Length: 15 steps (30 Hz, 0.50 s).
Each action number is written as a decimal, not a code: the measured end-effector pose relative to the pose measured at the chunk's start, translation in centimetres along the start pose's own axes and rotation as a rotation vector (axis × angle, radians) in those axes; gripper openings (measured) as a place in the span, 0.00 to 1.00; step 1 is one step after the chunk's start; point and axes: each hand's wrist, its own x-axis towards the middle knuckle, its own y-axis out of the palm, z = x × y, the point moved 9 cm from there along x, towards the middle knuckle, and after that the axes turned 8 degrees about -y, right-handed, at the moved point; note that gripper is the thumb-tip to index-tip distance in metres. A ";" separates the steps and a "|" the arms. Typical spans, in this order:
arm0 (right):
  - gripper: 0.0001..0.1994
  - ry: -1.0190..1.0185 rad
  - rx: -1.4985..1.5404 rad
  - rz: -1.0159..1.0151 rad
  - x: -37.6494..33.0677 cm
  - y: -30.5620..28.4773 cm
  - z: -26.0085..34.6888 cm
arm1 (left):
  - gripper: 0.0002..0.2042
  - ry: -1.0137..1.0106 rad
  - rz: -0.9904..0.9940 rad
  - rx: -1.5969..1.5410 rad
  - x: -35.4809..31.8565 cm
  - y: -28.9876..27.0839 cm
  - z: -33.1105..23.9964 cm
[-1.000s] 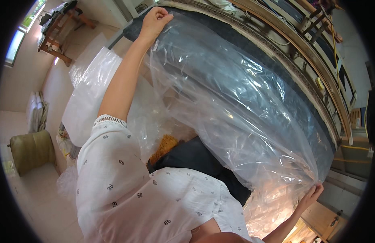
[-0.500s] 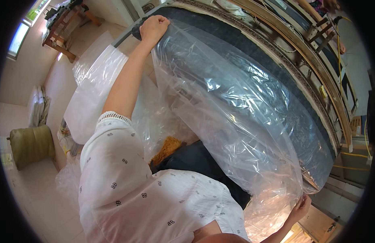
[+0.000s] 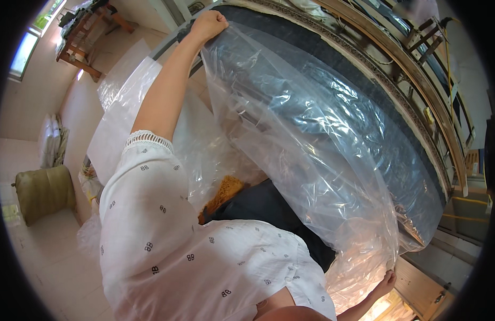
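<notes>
A wide sheet of clear plastic film (image 3: 311,160) stretches between my two hands, wrinkled and shiny. My left hand (image 3: 209,25) is closed in a fist on the sheet's far left corner, at the end of a long dark-covered surface (image 3: 290,32). At the near right, the fingers of my right hand (image 3: 384,284) pinch the film's other end. Part of the film lies over the dark surface, and the rest hangs down on my side. A black cloth (image 3: 274,214) and a fuzzy orange-brown thing (image 3: 226,192) show beneath it, in front of my body.
Beyond the dark surface runs a wooden rail (image 3: 402,51) with metal brackets. More plastic sheeting (image 3: 124,101) lies on the left. A wooden table (image 3: 81,37) stands far left, and an olive-green bundle (image 3: 45,193) is on the floor. A wooden board (image 3: 418,283) is near my right hand.
My left hand has moved a little farther away with the film corner. My right hand has come nearer and slightly left, and the film between them has shifted.
</notes>
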 end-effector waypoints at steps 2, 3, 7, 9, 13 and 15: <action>0.11 0.048 0.122 -0.068 -0.6 -0.2 -0.2 | 0.12 0.002 -0.058 -0.016 -0.9 0.5 -0.4; 0.12 0.094 0.242 -0.134 -0.9 -0.3 -0.4 | 0.11 -0.011 -0.183 -0.025 -1.6 0.0 -0.4; 0.12 0.032 0.260 -0.158 -0.9 -1.1 3.6 | 0.10 -0.106 -0.229 -0.103 -2.1 -1.2 0.1; 0.12 -0.015 0.250 -0.190 -0.4 -2.0 4.1 | 0.10 -0.119 -0.252 -0.330 -2.7 -1.1 0.6; 0.11 0.020 0.235 -0.277 0.5 -2.7 6.2 | 0.08 -0.102 -0.264 -0.826 -3.3 -2.1 1.2; 0.10 0.085 0.145 -0.207 1.2 -3.5 5.4 | 0.07 -0.070 -0.253 -0.969 -3.4 -2.0 0.8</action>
